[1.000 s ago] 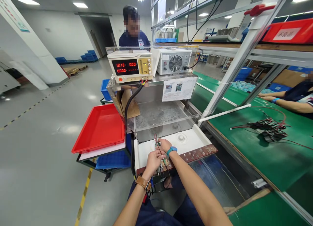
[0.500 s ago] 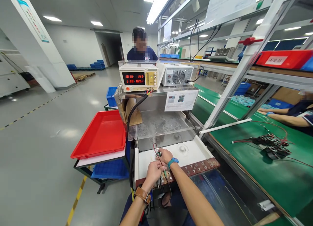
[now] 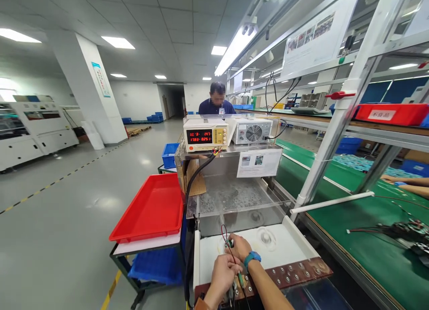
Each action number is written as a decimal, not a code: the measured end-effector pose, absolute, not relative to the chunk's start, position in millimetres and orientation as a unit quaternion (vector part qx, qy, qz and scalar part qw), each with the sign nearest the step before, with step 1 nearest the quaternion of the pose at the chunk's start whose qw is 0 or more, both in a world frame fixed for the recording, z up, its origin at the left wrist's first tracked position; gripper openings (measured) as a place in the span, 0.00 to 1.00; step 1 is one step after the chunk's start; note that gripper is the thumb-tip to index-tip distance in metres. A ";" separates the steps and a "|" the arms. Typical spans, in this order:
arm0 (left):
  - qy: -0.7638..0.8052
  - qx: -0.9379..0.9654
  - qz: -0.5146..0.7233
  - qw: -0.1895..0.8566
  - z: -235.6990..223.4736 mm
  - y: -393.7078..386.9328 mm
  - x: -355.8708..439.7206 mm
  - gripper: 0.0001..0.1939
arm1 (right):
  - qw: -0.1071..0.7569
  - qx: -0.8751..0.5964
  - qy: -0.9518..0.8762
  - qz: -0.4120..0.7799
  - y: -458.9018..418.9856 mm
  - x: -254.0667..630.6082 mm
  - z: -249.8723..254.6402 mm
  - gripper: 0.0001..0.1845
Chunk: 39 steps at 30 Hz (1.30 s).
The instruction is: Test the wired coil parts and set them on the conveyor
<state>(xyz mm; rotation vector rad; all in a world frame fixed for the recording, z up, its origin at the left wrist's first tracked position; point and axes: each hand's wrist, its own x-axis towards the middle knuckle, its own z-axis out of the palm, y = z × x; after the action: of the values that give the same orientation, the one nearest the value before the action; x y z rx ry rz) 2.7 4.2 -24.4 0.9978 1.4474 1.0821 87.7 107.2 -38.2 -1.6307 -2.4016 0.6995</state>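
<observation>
My right hand point(image 3: 240, 248), with a blue band at its wrist, is closed on a small green part point(image 3: 229, 244) over the white tray point(image 3: 278, 238). A thin red-and-black wire point(image 3: 224, 232) loops up from near that part and runs down past my fingers. Just below it, my left hand point(image 3: 221, 275) is pinched closed around the wire, though the fingers partly hide the grip. A green-handled clip point(image 3: 240, 281) stands by the brown strip point(image 3: 295, 274) studded with metal contacts along the tray's near edge.
Behind the tray are a power supply point(image 3: 206, 136) with red digits and a grey fan-faced unit point(image 3: 253, 132). A red bin point(image 3: 150, 209) sits on a cart to the left. A wired assembly point(image 3: 407, 238) lies on the green conveyor point(image 3: 362, 238). A person point(image 3: 217, 102) is behind the units.
The camera view has tilted up and turned left, so everything appears lower and further right. Both hands keep nearly the same pose at the tray.
</observation>
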 end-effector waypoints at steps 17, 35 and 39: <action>0.613 0.441 0.485 0.442 -16.6 16.6 -8.4 0.28 | 0.382 -0.606 -0.638 0.282 109.8 139.8 9.6 0.13; 0.527 0.579 0.432 0.448 70.4 47.4 72.6 0.32 | 0.377 -0.896 -0.230 0.035 80.8 531.2 46.5 0.22; 0.567 0.610 0.350 0.429 11.9 42.9 68.0 0.29 | 0.431 -0.853 -0.292 0.043 80.9 558.4 39.1 0.32</action>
<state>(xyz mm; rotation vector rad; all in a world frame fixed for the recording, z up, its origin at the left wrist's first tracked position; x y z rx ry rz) 68.0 42.9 11.9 1.5242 1.4149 0.8738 558.4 80.9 39.1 -2.1268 -0.7286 0.1068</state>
